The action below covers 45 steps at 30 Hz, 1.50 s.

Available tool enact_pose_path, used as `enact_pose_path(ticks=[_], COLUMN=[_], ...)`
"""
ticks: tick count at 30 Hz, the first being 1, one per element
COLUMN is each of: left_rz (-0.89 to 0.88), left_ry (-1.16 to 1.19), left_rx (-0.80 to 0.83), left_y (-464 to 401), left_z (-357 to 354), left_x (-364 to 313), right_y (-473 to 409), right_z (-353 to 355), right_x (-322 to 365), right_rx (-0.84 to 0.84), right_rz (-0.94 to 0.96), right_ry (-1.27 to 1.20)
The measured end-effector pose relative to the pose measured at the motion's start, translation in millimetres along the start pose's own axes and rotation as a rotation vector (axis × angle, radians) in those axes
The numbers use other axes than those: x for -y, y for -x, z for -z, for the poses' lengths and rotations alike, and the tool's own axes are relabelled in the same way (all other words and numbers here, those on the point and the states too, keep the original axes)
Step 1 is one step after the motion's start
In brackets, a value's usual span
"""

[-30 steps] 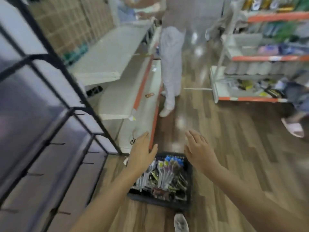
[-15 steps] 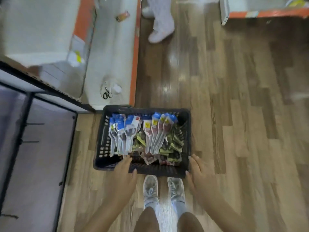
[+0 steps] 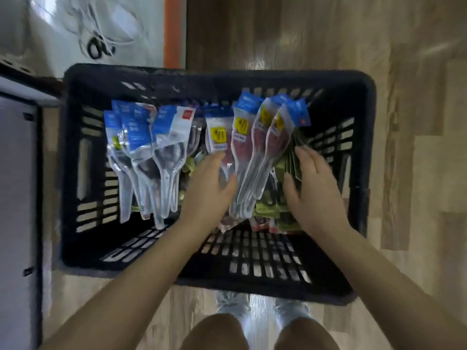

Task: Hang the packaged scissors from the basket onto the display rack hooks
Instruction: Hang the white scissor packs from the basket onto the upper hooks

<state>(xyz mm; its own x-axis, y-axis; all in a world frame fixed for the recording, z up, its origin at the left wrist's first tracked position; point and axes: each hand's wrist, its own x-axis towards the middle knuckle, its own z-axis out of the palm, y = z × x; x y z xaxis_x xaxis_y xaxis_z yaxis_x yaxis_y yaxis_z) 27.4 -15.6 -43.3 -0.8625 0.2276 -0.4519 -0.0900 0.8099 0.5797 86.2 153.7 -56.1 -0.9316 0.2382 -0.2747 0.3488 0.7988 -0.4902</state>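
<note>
The task is judged to be at its very start: no package is seen lifted out, and the display rack hooks are not shown in this view, so all the hanging is still left to do. The packaged scissors are found inside the black basket, which stands on the wooden floor. Near the left wall of the basket a bundle of clear packages with blue cards is leaned upright; towards the middle and the right wall a second bundle with yellow labels is stood, and under it green and dark flat packs are laid. The near part of the basket floor is left bare. The left hand is placed against the left side of the yellow-label bundle, its fingers relaxed and touching the packages, not closed around any. The right hand is laid on the green packs just beside the same bundle, fingers straight, nothing pinched. It is judged that one package must first be gripped and separated.
</note>
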Motion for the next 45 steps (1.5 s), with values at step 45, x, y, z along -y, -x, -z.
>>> enact_pose_path(ticks=[45], left_rz=[0.376], left_ry=[0.77], left_rx=[0.145], left_y=[-94.5], left_z=[-26.6], left_x=[-29.9], right_y=[-103.1], right_z=[-22.5], right_x=[3.0], right_rx=[0.222], right_rz=[-0.548], right_ry=[-0.891])
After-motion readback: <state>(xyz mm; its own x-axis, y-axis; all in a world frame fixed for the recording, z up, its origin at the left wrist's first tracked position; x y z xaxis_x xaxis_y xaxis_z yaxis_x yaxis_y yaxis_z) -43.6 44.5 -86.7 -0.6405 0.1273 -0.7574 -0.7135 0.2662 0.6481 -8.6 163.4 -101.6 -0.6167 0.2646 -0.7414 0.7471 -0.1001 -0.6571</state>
